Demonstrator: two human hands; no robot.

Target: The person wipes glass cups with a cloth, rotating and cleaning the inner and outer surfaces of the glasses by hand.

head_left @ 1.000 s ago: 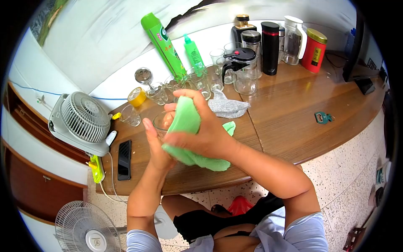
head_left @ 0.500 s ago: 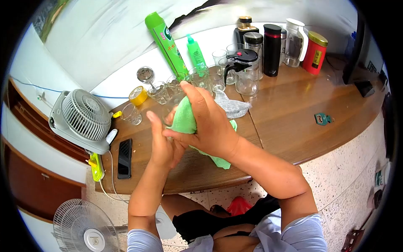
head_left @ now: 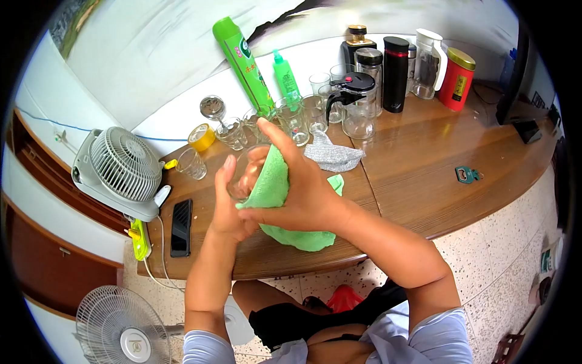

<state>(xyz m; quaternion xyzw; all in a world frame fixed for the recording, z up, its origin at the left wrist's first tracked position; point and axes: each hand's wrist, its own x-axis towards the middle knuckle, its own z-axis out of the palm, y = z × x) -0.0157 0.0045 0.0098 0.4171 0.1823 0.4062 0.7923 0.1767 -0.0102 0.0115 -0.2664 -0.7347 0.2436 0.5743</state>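
A clear glass (head_left: 240, 176) is held above the table's front edge, with my left hand (head_left: 229, 209) wrapped round its lower left side. My right hand (head_left: 306, 191) grips a green cloth (head_left: 271, 182) and presses it against the right side of the glass. Part of the cloth hangs below my right hand, and a corner of it shows to the right of my wrist. Some fingers are seen through or behind the glass. A grey cloth (head_left: 334, 155) lies crumpled on the table beyond my right hand.
Several glasses (head_left: 292, 124) stand behind my hands, near a green spray can (head_left: 244, 67) and a glass teapot (head_left: 359, 115). A small fan (head_left: 121, 167) and a phone (head_left: 181, 227) are at the left. A bottle opener (head_left: 467, 175) lies on the right.
The green cloth and my right hand have shifted and turned slightly around the glass. The glass is tilted differently and more of it shows between my hands.
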